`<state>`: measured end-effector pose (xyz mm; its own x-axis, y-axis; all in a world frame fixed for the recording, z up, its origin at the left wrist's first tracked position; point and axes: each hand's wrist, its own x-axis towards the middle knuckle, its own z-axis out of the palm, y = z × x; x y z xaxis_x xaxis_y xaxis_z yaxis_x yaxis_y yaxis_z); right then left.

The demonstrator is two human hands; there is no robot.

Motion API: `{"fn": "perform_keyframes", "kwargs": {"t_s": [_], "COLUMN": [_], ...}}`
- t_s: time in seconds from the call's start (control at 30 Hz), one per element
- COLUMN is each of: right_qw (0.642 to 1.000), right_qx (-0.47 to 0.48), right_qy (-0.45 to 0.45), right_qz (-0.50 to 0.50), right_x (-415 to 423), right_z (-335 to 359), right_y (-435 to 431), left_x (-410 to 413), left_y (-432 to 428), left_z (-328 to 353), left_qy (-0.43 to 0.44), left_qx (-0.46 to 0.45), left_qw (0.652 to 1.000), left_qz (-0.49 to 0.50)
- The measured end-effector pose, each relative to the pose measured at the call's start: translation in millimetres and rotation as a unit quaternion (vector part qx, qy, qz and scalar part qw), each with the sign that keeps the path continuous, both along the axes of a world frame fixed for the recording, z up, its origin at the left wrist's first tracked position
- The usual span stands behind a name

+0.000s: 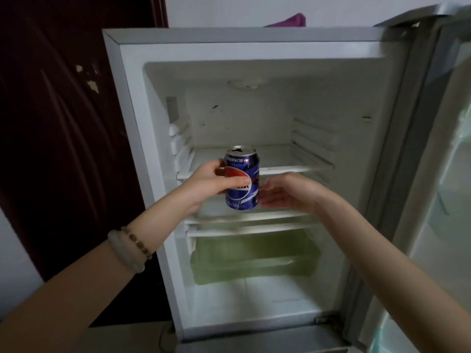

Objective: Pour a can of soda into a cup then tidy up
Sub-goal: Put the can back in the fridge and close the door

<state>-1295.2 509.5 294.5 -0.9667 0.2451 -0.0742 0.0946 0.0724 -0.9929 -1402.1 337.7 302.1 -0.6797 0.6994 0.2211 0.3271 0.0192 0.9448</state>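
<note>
A blue soda can (243,186) with a red, white and blue logo is held upright in front of the open fridge (127,118), level with its glass shelves. Its top shows an open mouth. My left hand (211,180) grips the can from the left, thumb across the logo. My right hand (285,191) is at the can's right side, fingers apart and fingertips close to or touching it; I cannot tell which. No cup is in view.
The fridge door (443,174) stands open on the right. Inside are an upper glass shelf (293,164), a lower shelf (254,217) and a green crisper drawer (254,258). A dark wooden door (63,123) is on the left. A purple item (290,20) lies on top of the fridge.
</note>
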Motion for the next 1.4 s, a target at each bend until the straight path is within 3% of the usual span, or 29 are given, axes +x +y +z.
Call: {"fn": "perform_keyframes", "kwargs": {"t_s": [0.4,0.67,1.4], "right_qw": [0.998,0.995,0.99], "right_qx": [0.016,-0.01,0.056], "right_qy": [0.006,-0.012,-0.043], "right_qz": [-0.064,-0.1,-0.124], "right_x": [-81,-125,-175], "right_z": [65,56,30], "right_y": [58,95,127], "left_x": [-82,-122,-157], "left_y": [83,120,154], "left_z": [58,50,27], "left_qy": [0.035,0.015,-0.026], "left_qx": [0.009,-0.019,-0.05], "left_qw": [0.999,1.0,0.997], "left_qz": [-0.006,0.011,0.057]}}
